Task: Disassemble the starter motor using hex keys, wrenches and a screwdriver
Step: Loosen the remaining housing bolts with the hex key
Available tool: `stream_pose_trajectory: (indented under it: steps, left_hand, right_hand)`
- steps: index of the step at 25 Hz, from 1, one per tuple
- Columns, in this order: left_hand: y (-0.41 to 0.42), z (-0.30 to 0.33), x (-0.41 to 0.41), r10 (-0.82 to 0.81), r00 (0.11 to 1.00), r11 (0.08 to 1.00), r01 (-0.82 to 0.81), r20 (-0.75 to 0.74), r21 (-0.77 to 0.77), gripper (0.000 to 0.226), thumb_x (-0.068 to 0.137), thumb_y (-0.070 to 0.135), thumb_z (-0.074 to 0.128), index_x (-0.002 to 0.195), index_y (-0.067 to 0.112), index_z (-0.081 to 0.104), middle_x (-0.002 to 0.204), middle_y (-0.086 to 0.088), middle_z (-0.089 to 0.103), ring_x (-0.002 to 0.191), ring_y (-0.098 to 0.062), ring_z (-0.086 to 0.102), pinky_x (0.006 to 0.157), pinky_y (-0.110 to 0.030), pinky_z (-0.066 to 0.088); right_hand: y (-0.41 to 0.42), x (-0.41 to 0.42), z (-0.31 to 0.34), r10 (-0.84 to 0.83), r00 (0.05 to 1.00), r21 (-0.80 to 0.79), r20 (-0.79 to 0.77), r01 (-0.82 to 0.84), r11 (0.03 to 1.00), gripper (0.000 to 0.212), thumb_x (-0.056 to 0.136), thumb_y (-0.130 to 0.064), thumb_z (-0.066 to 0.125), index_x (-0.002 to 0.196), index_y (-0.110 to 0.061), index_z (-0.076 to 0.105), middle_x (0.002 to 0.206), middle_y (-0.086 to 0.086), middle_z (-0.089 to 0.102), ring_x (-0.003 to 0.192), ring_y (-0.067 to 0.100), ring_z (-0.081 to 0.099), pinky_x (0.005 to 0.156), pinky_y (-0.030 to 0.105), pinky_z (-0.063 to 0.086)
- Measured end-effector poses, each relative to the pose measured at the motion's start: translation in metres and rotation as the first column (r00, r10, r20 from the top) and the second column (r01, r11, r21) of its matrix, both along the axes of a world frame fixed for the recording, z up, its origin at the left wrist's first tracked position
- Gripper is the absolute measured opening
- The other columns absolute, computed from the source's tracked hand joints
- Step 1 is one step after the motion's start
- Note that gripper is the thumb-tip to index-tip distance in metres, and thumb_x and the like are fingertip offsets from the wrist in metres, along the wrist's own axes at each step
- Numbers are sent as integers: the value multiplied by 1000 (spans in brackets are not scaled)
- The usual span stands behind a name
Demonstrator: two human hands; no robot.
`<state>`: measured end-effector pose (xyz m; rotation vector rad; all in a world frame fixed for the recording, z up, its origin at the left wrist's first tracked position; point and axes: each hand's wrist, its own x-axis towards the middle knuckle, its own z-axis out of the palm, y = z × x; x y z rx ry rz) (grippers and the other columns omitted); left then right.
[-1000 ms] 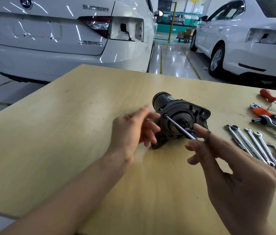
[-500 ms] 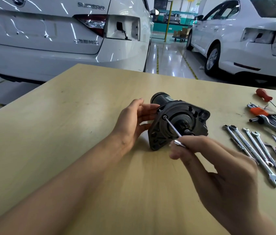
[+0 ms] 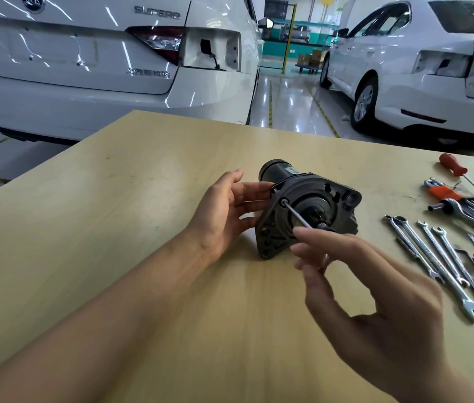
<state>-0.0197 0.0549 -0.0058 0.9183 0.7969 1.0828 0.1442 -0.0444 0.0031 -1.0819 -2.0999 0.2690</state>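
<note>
The dark starter motor (image 3: 320, 196) lies on its side on the wooden table (image 3: 113, 228), its mounting flange turned toward me. My left hand (image 3: 224, 210) braces the motor's left side with fairly straight fingers, the thumb lifted clear. A thin silver hex key (image 3: 298, 216) sits with its tip in a bolt at the flange's upper left. My right hand (image 3: 375, 301) holds the key's bent end between its fingertips, and the short arm shows between the fingers.
Several combination wrenches (image 3: 439, 257) lie in a row right of the motor. Beyond them are an orange-holdered hex key set (image 3: 445, 194), a ratchet handle (image 3: 463, 213) and two red screwdrivers (image 3: 452, 167). White cars stand behind the table.
My left hand has settled against the motor's side, having been in blurred motion earlier. My right hand has shifted its fingers on the hex key, which stays in the same bolt.
</note>
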Motion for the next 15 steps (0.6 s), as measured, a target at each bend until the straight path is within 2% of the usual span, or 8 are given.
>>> stream_pose_trajectory:
  steps: [1, 3, 4, 6, 7, 9, 11, 15]
  left_hand:
    - [0, 0, 0, -2, 1000, 1000, 2, -2, 3, 50, 99, 38, 29, 95, 6, 69, 86, -7, 72, 76, -15, 64, 73, -31, 47]
    - [0, 0, -1, -3, 1000, 1000, 3, -11, 15, 51, 99, 38, 29, 97, 6, 68, 86, -6, 72, 75, -14, 65, 71, -30, 48]
    - [0, -1, -1, -4, 1000, 1000, 5, -17, 22, 51, 99, 38, 29, 97, 7, 68, 86, -6, 72, 74, -14, 65, 70, -30, 49]
    - [0, -1, -1, -8, 1000, 999, 9, -27, 31, 50, 99, 38, 29, 97, 8, 68, 85, -5, 72, 73, -14, 65, 68, -29, 49]
    - [-1, -1, -1, -8, 999, 999, 9, -33, 35, 50, 99, 39, 29, 97, 8, 68, 84, -4, 72, 73, -14, 65, 68, -29, 49]
    - [0, -2, -1, -5, 999, 999, 7, -46, 43, 50, 99, 40, 29, 97, 9, 68, 84, -4, 71, 74, -13, 64, 68, -29, 48]
    - [0, -2, -1, -7, 999, 999, 9, -49, 46, 50, 99, 40, 29, 96, 10, 69, 83, -3, 72, 73, -12, 65, 68, -29, 48]
    - [-1, -3, -2, -12, 999, 999, 14, -46, 47, 50, 98, 41, 29, 95, 11, 69, 83, -2, 71, 72, -11, 64, 65, -27, 49]
  right_hand:
    - [6, -5, -2, -23, 991, 51, -133, 30, 998, 27, 99, -35, 42, 108, -34, 67, 88, -18, 68, 79, -3, 65, 76, 11, 46]
    - [-5, -3, -5, 45, 970, 44, -237, -36, 998, 32, 99, -46, 34, 121, -48, 56, 97, -27, 66, 90, -1, 64, 80, 18, 46]
    - [-9, 4, -10, 74, 964, 57, -255, -62, 996, 32, 98, -44, 35, 120, -47, 57, 99, -27, 66, 92, 0, 65, 79, 20, 47]
    - [-9, 2, -3, 126, 957, 159, -260, -87, 983, 25, 98, -30, 42, 117, -27, 60, 100, -17, 71, 91, 5, 67, 79, 23, 50]
    - [-11, 1, -1, 147, 933, 143, -328, -105, 984, 22, 97, -27, 47, 111, -20, 62, 98, -12, 73, 90, 7, 68, 78, 22, 51]
    - [-14, -3, 4, 206, 806, 12, -554, -241, 971, 17, 92, -29, 55, 99, -16, 64, 94, -4, 75, 84, 11, 69, 76, 21, 52]
    - [-14, -7, 2, 209, 683, -72, -700, -359, 931, 19, 88, -32, 60, 93, -14, 64, 91, 3, 76, 79, 14, 70, 73, 22, 53]
    - [-8, -5, 6, 181, 622, -185, -762, -477, 859, 26, 81, -42, 67, 89, -18, 72, 85, 7, 76, 72, 14, 68, 66, 22, 52]
